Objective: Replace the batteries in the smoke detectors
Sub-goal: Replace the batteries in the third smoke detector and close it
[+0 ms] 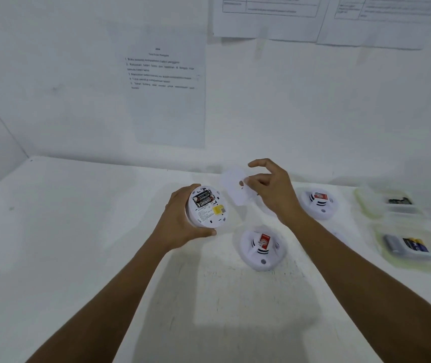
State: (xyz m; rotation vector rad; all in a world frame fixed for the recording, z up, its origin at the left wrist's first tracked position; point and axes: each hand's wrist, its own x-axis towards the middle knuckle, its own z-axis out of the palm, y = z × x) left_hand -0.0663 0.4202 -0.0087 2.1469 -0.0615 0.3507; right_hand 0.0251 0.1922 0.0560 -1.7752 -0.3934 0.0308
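Head view: the left hand [180, 221] curls round a smoke detector [206, 206] held above the table [78, 231], its back facing the camera and its batteries [202, 199] exposed. The right hand [274, 189] pinches a blurred white cover [236, 188] just beside it. A second detector [261, 248] and a third detector [319, 203] lie on the table.
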